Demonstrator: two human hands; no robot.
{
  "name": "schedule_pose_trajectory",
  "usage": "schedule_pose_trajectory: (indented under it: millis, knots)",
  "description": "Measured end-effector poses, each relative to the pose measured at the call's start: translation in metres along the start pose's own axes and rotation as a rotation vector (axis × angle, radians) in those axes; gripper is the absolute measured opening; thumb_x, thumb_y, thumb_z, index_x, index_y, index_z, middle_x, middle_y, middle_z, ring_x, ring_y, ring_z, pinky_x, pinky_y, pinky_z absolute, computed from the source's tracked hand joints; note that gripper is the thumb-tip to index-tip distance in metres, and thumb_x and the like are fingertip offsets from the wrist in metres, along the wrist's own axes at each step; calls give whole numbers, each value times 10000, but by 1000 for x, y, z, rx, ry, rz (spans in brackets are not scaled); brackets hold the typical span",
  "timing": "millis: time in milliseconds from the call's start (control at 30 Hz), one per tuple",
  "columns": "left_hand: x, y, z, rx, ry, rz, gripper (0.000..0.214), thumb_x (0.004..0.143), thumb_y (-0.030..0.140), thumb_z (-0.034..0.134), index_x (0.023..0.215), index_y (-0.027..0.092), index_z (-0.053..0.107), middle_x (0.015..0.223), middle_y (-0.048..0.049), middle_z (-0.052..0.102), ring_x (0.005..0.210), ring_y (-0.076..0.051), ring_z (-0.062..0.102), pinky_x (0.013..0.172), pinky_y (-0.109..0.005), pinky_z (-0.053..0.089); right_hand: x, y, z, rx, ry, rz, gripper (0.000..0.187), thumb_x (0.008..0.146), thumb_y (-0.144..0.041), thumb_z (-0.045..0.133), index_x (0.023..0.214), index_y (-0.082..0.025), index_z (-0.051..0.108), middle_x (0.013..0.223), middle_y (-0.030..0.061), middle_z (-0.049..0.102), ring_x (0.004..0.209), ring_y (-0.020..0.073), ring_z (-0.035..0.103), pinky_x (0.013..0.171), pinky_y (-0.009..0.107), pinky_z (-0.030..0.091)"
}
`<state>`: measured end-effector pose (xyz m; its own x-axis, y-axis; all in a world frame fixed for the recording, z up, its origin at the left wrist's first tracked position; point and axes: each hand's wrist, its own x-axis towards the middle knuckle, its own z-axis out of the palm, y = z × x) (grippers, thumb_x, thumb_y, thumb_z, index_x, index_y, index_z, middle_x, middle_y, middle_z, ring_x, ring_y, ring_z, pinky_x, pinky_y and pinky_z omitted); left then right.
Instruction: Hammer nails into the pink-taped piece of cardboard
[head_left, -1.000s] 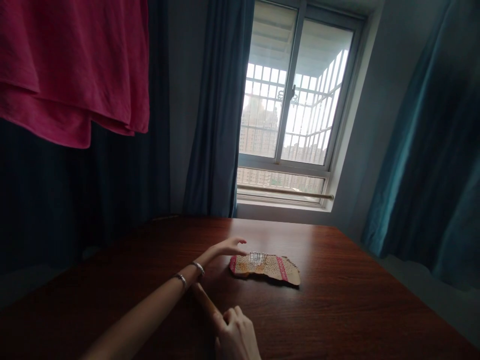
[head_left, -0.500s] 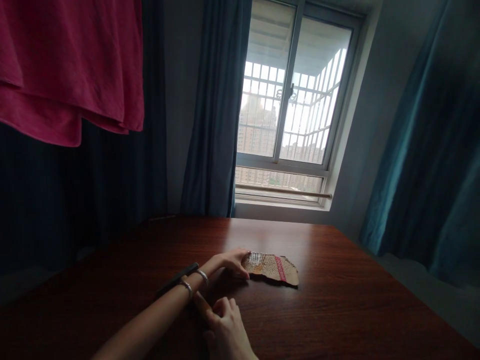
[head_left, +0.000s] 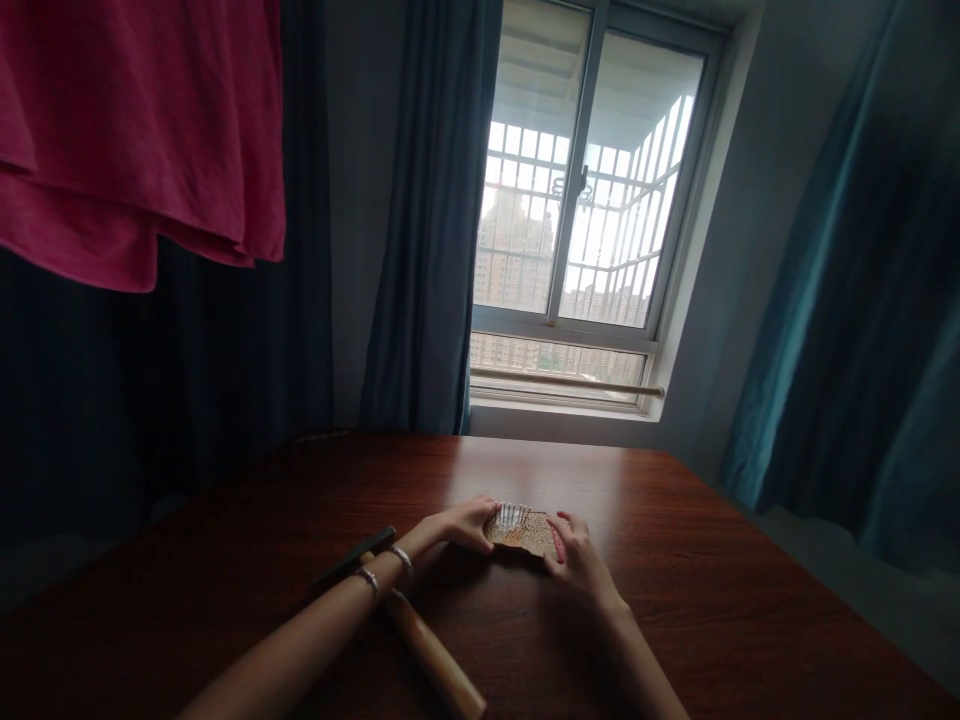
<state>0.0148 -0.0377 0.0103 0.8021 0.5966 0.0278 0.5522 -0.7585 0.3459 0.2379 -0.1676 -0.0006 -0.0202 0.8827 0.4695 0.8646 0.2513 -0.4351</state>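
A ragged-edged brown piece of cardboard (head_left: 529, 532), speckled with dark dots, is held between my two hands over the table. A row of thin nail-like pins stands along its upper left part, and a pink-red band crosses its right part. Its left end is gripped by my left hand (head_left: 469, 524), thumb toward me. At the right end, my right hand (head_left: 581, 562) has thumb and fingers closed around the edge, covering much of the band. A hammer (head_left: 435, 655) with a wooden handle and dark head lies on the table, crossing beneath my left forearm, which hides part of it.
The glossy reddish-brown table (head_left: 720, 590) reaches back toward a barred window (head_left: 592, 200). Dark blue curtains (head_left: 435, 250) hang beside it. A pink cloth (head_left: 142, 140) hangs at the upper left.
My right hand has let go of the hammer handle and moved up and right onto the cardboard's right end. The handle now lies fully uncovered there. My left hand keeps its grip.
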Motion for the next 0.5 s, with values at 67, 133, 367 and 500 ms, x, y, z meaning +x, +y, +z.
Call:
schedule_pose_trajectory:
  millis: [67,133,367,500]
  knots:
    - [0,-1,2,38,28,5,453,521,336,693,924,173,563,980,-58,553,918,-255,509,798,-300,416,6,13,4,35,-64,8,489,727,-283,567,1196,-147,565,1222,135,542,1147,248,481,974,329,365]
    - [-2,-2,4,52,48,2,445,531,349,688,920,174,562,977,-55,552,913,-249,510,790,-291,417,16,24,7,72,-72,74,442,792,-309,500,1185,-122,572,1193,144,570,1109,235,521,960,310,375]
    - [-6,-5,12,85,107,-16,612,495,363,718,1055,187,543,1101,-75,531,1009,-276,474,876,-322,388,64,35,17,77,-232,160,368,824,-234,471,1158,-141,595,1134,121,617,1038,207,567,900,278,390]
    - [-9,-3,11,78,93,-3,671,510,378,713,1118,166,525,1151,-97,517,1045,-290,462,912,-339,374,84,30,30,99,-418,155,341,740,-268,597,1056,-155,656,931,80,685,821,170,612,735,242,439]
